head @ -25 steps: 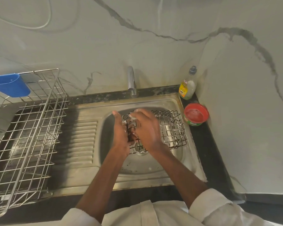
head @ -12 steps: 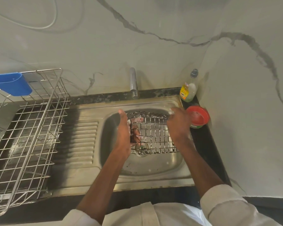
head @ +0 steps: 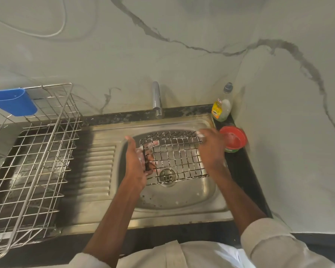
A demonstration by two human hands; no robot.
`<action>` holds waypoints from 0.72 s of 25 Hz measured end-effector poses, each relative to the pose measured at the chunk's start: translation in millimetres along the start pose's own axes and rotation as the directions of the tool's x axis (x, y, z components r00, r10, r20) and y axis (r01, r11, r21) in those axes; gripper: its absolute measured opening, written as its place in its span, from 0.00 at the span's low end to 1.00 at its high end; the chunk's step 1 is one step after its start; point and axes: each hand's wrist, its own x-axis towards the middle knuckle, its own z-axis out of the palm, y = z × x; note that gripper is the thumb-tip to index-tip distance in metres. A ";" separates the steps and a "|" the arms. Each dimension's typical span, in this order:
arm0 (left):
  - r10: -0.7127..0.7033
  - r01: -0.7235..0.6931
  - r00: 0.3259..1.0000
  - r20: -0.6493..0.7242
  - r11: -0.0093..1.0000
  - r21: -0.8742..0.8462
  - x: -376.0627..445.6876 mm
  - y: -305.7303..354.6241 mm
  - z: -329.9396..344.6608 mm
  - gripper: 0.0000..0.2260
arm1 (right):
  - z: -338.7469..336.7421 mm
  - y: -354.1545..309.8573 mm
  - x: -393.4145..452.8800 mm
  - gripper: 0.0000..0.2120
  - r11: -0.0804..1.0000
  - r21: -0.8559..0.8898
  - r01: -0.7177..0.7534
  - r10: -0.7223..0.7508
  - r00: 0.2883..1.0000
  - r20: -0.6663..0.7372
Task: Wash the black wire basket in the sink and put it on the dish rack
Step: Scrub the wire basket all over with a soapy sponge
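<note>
A pale marble wall with dark veins fills the top of the frame, and below it a dark counter (head: 246,182) carries a steel sink (head: 168,202) in the centre. The basket (head: 174,157) is held over the sink bowl, above the drain, tilted with its open grid towards the camera. White foam sits on several of its wires, so I judge that the soaping is in progress and not finished.

The left hand (head: 136,163) holds the left end of the basket; its grip is closed round the wires, with fingers showing through the mesh. The right hand (head: 211,147) is at the upper right corner of the basket, with foam on the fingertips. It is blurred, so I cannot tell if its grip is closed on the wire or only touching it.

The tap (head: 156,99) at the back of the sink shows no water running. So the rinse is, I think, not yet done.

The rack (head: 37,163) stands at the left of the frame, well apart from the basket, with a blue cup (head: 13,102) hanging on its far edge. The basket is not yet on it.

At the upper right of the sink stand a soap bottle (head: 221,105) and a red tub (head: 233,139).

What is left: finish scrubbing, rinse, then carry the basket left to the rack.
</note>
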 end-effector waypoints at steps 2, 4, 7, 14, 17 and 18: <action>0.001 -0.001 0.999 -0.032 1.000 0.001 -3.2 -0.5 -2.8 0.34 | -12.1 22.4 9.0 0.20 0.994 -0.045 -0.103 0.104 0.994 0.020; -0.022 0.021 0.998 -0.056 0.999 -0.026 -4.4 -1.0 -6.6 0.32 | -14.6 33.9 6.1 0.16 0.990 -0.046 -0.131 0.132 0.991 0.017; -0.029 0.023 0.997 -0.068 0.995 -0.095 0.3 -3.2 -15.9 0.33 | -21.7 27.6 -24.0 0.13 0.972 0.024 -0.234 0.235 0.971 -0.037; -0.067 0.051 0.994 -0.088 0.984 -0.173 14.5 -20.1 -45.2 0.40 | -11.6 1.3 -34.1 0.21 0.999 -0.035 -0.011 0.013 0.999 0.048; -0.087 0.050 0.989 -0.124 0.960 -0.275 14.5 -23.3 -52.5 0.40 | 0.6 -15.4 -58.7 0.23 0.989 -0.136 -0.063 0.069 0.997 0.044; -0.094 0.048 0.986 -0.136 0.949 -0.311 15.0 -22.7 -54.6 0.39 | 4.4 -26.6 -71.0 0.23 0.988 -0.125 -0.090 0.095 0.995 0.037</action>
